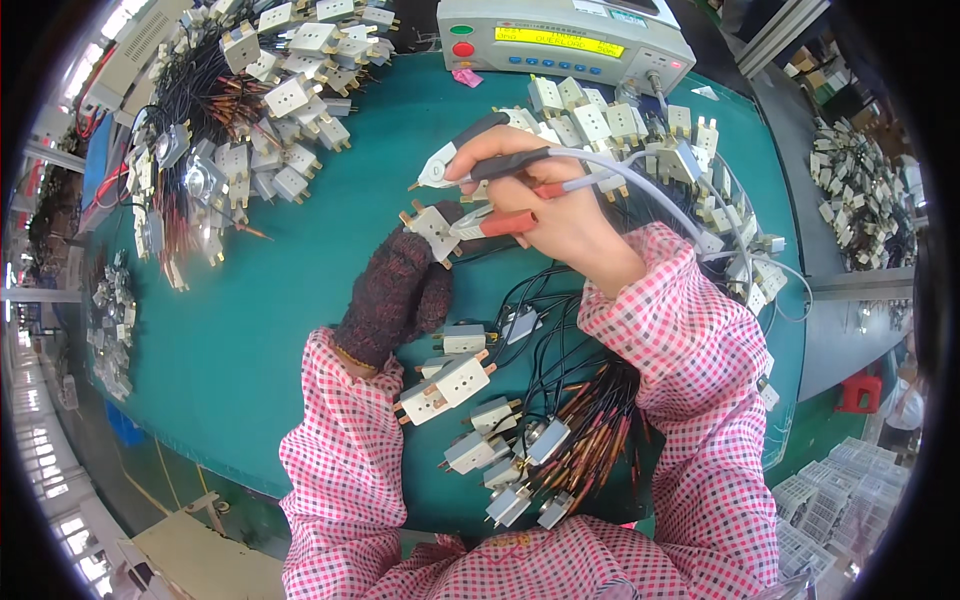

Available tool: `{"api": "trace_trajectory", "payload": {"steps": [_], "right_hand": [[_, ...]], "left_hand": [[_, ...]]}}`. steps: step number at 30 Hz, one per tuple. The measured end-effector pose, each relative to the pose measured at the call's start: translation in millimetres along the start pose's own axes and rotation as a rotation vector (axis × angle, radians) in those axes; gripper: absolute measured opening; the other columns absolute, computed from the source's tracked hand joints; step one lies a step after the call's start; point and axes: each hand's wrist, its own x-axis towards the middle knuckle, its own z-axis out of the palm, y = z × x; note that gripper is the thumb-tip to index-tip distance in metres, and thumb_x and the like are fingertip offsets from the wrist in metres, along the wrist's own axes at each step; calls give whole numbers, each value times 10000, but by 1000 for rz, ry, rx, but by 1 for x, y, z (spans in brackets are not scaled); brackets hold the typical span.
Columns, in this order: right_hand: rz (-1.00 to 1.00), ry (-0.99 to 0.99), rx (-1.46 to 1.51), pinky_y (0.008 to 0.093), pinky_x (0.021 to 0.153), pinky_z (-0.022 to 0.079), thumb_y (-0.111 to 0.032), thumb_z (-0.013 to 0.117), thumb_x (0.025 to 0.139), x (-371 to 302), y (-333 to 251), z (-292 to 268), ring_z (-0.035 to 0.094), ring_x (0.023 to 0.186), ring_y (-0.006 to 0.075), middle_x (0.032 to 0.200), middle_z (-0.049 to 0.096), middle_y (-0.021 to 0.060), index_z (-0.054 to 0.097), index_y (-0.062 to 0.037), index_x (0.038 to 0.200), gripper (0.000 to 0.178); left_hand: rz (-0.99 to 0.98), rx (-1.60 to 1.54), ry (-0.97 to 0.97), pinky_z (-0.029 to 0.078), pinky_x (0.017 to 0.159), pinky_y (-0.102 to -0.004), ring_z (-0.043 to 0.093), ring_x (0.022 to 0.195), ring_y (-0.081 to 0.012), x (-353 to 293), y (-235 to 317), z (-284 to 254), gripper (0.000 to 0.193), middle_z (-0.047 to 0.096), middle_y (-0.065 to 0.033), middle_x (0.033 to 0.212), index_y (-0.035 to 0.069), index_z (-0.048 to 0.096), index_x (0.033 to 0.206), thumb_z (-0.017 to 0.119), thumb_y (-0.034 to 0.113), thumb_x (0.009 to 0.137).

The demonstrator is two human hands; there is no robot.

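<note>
The left hand, in a dark knitted glove, is closed around 1 small white switch block with brass terminals, holding it at its fingertips near the middle of the green surface. The right hand, bare, sits just at 3 o'clock from it and is wrapped around 2 tools at once: a pair of red-handled pliers whose pale nose points toward 10 o'clock, and a dark test probe on a grey cable that trails off toward 3 o'clock. The plier tips are just above the held block; whether they touch it cannot be told.

At 6 o'clock from the hands, between the pink checked sleeves, lies a bundle of white switch blocks with black leads and copper-coloured ends. At 10 o'clock a large heap of the same wired blocks covers the far corner. Another cluster lies at 1 o'clock, just behind the right hand. At 12 o'clock, on the far edge, stands a grey tester with a yellow display and a red button.
</note>
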Motion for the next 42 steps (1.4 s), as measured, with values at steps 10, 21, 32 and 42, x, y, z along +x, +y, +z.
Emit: {"api": "trace_trajectory", "payload": {"steps": [10, 21, 32, 42], "right_hand": [[-43, -6, -55, 250, 736, 477, 96, 427, 766, 1, 2, 3, 559, 868, 147, 983, 573, 57, 600, 20, 910, 238], [-110, -50, -31, 252, 679, 466, 81, 426, 774, 6, 7, 12, 565, 794, 156, 901, 576, 64, 603, -18, 894, 236], [-49, -95, -12, 253, 684, 487, 77, 438, 771, 9, 6, 1, 539, 823, 134, 900, 561, 46, 613, 10, 885, 219], [-40, -176, -134, 281, 698, 490, 51, 471, 763, 8, 14, -1, 587, 793, 184, 896, 607, 92, 621, -18, 925, 231]], "left_hand": [[-15, -44, -15, 256, 364, -243, 384, 395, -96, -1, 6, 3, 473, 502, -18, 542, 72, 523, 1166, 461, 477, 931], [-24, 52, 50, 272, 367, -238, 394, 391, -88, -3, 9, 2, 425, 536, -22, 566, 71, 501, 1161, 472, 434, 940], [13, -128, -1, 279, 372, -244, 411, 401, -104, -2, 13, 3, 508, 515, -31, 549, 62, 532, 1152, 470, 509, 918], [-32, -85, 27, 254, 350, -250, 396, 378, -104, 0, 8, 6, 475, 487, -24, 505, 77, 566, 887, 460, 540, 914]]}}
